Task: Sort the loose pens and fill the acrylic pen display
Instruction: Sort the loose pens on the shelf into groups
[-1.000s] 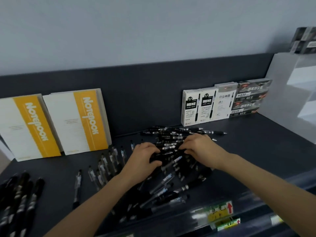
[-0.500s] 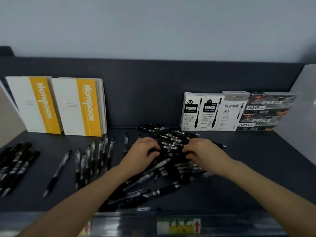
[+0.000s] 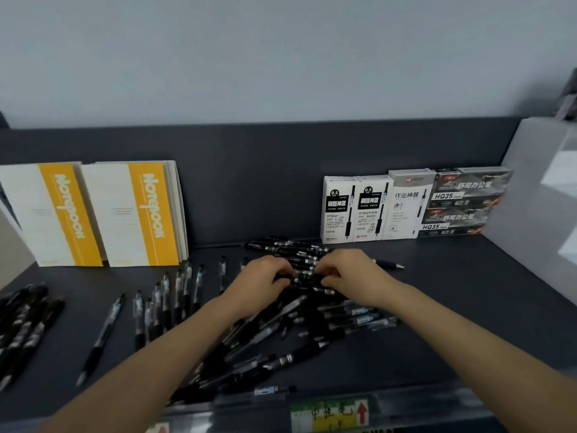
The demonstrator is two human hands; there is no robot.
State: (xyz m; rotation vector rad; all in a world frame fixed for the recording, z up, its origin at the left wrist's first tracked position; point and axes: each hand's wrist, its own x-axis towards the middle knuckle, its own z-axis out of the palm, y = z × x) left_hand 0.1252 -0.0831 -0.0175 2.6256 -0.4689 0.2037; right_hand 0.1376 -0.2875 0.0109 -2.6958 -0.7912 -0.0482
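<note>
The left hand [image 3: 262,284] & right hand [image 3: 354,273] meet over the pen pile [image 3: 343,320] at the centre of the shelf [image 3: 468,307]. Fingers of both are curled round a small bundle [image 3: 304,273] between them. Its long axis runs approx. 9-to-3 o'clock, so both hands are equally near. The sorted row [image 3: 168,295] lies at 9 o'clock, apart. The pen boxes [image 3: 374,210] at 1 o'clock are closed, contents not visible. The acrylic display cannot be made out for sure.
</note>
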